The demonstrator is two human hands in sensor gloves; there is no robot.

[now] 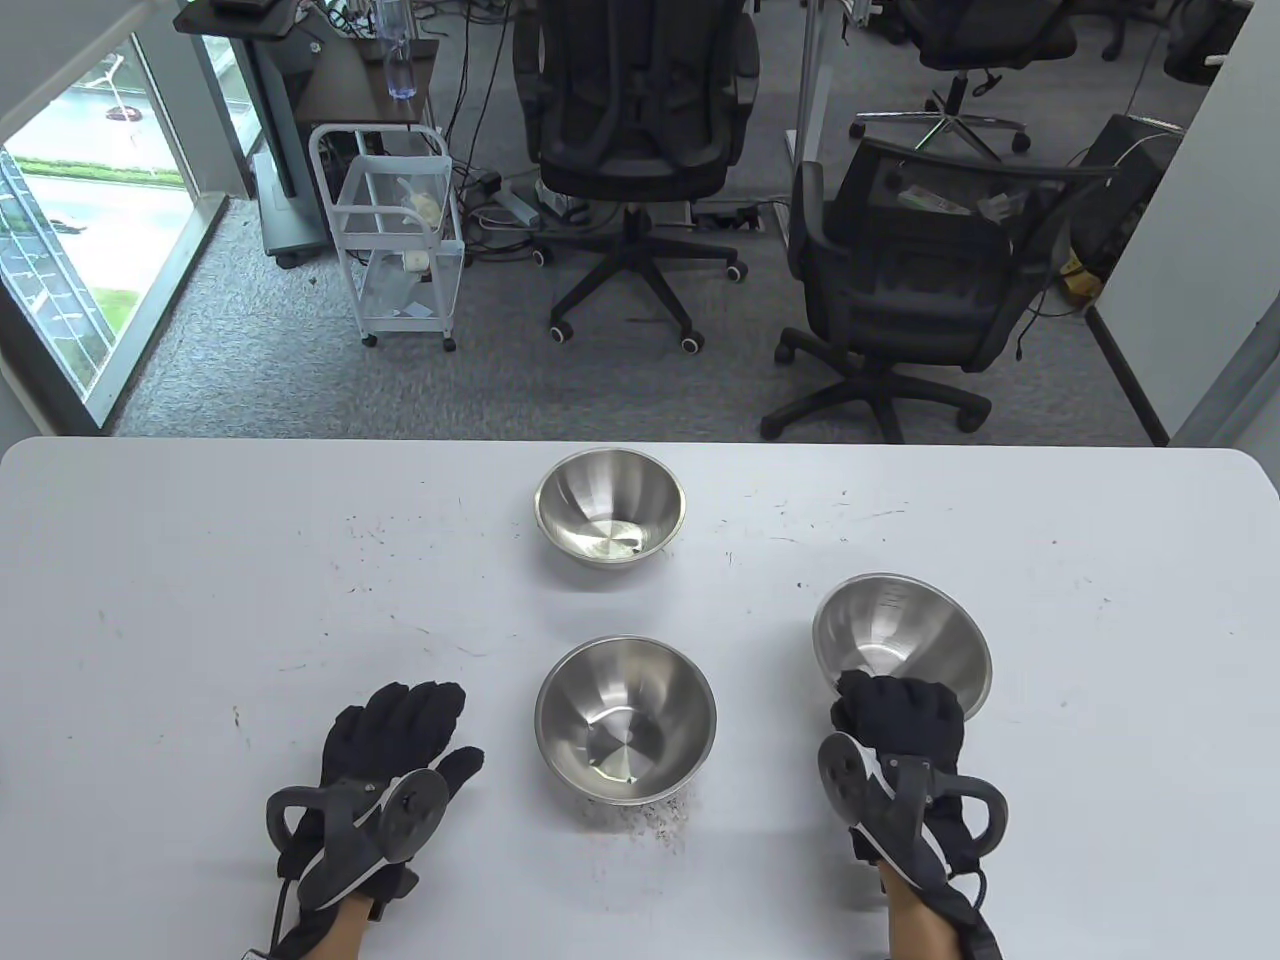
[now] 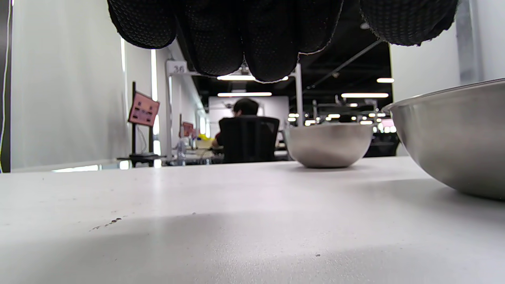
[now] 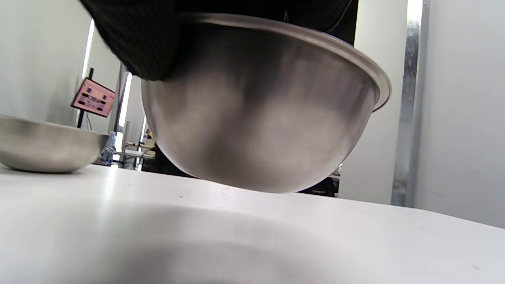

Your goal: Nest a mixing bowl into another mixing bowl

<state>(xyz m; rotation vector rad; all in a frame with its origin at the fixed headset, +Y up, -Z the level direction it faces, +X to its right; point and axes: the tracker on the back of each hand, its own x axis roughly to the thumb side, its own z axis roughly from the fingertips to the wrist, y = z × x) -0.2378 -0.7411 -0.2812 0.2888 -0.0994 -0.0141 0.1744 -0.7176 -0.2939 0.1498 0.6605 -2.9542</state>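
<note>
At table's right, right hand (image 1: 900,722) fingers gripping tilted bowl (image 1: 900,630) rim (lifted clear), left hand (image 1: 385,760) flat, fingers spread

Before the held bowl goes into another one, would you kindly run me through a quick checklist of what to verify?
1. Grip: right hand grips the near rim of the held bowl: ok.
2. Lift: in the right wrist view the held bowl is clear of the table, tilted: ok.
3. Likely target: the near bowl sits upright, nothing visible inside: ok.
4. Path: bare table between held bowl and near bowl: ok.
5. Left hand rests flat on the table beside the near bowl, not steadying it: not ok if it slides.
6. Size fit between the bowls: cannot tell.
</note>
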